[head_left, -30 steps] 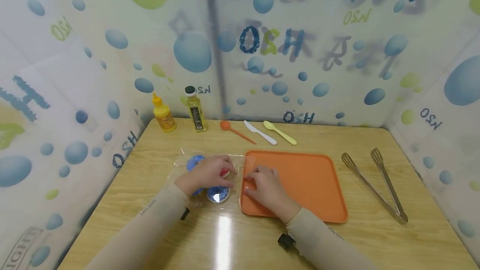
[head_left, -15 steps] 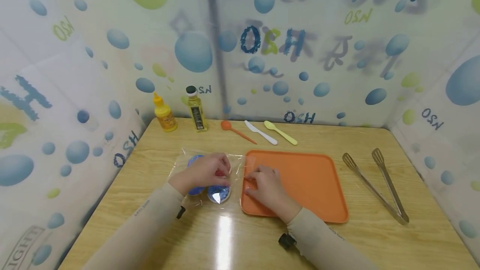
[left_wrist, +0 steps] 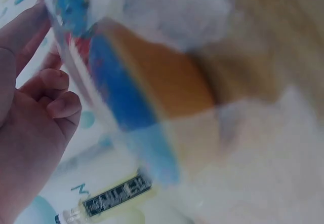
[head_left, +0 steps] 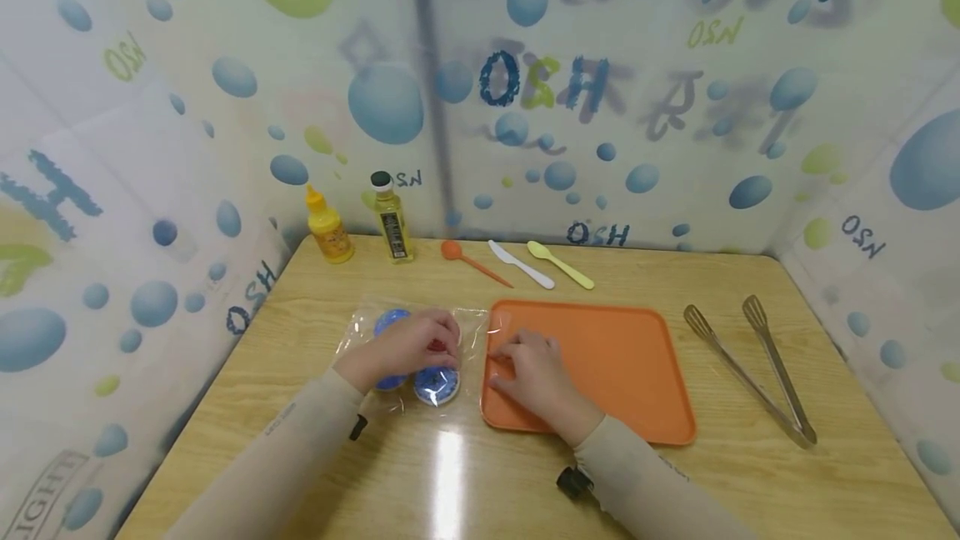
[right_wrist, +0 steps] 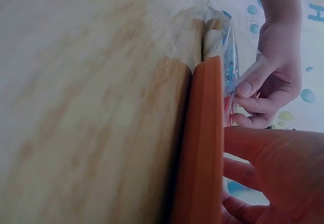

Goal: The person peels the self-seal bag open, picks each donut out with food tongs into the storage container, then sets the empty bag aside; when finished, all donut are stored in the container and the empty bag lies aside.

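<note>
A clear plastic bag (head_left: 471, 336) lies on the table with several doughnuts inside. The blue-iced doughnut (head_left: 437, 387) shows at the bag's front right; a red-topped one (head_left: 437, 346) is mostly covered by my left hand (head_left: 405, 344). In the right wrist view, that hand's thumb and fingers pinch the bag's film (right_wrist: 253, 69) above the doughnuts. Blue icing (left_wrist: 121, 92) fills the middle of the left wrist view, blurred behind the film. My right hand (head_left: 542, 377) rests with its fingertips on the left side of the orange tray (head_left: 600, 373), beside the bag's right edge.
Tongs (head_left: 765, 382) lie spread to the right of the tray. Behind it are an orange spoon (head_left: 476, 263), a white knife (head_left: 521, 265) and a yellow spoon (head_left: 561, 265). A yellow squeeze bottle (head_left: 328, 227) and an oil bottle (head_left: 392, 222) stand at the back left.
My left hand has drawn slightly left, its fingers coming closer together over the red-topped doughnut. The bag's film has shifted a little; my right hand and the tray stay in place.
</note>
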### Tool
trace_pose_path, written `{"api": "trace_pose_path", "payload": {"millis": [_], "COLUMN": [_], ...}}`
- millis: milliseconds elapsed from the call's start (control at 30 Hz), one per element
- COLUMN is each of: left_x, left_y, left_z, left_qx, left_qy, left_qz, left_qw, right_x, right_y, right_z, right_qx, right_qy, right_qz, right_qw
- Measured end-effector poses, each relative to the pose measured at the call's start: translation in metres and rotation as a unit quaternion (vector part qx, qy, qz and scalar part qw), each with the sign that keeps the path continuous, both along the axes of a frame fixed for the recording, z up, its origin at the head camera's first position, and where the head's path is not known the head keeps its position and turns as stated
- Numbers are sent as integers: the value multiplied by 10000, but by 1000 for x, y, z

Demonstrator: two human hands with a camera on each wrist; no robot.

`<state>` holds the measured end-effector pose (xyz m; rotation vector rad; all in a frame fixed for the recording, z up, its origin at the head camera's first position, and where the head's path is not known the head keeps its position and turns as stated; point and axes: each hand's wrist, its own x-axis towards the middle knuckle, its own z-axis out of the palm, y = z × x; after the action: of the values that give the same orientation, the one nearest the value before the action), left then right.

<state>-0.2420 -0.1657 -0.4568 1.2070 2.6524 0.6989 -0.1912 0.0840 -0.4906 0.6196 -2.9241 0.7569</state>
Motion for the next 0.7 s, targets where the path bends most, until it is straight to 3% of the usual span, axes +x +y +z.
{"api": "trace_pose_path", "payload": {"millis": [133, 333, 700], "left_x": [-1, -4, -10], "left_y": [-6, -9, -2], "left_z": [4, 8, 1], "left_qx": [-181, -358, -828], "left_qy": [-141, 256, 844], "left_qz": [249, 245, 416], "left_qw": [9994, 9987, 9921], "right_x": [0, 0, 1], "right_y": [0, 0, -1], "right_z": [0, 0, 2], "right_qx": [-21, -89, 14], "right_qy": [7, 16, -82], "right_qz": [-12, -4, 2], "right_qw": [10000, 10000, 10000]}}
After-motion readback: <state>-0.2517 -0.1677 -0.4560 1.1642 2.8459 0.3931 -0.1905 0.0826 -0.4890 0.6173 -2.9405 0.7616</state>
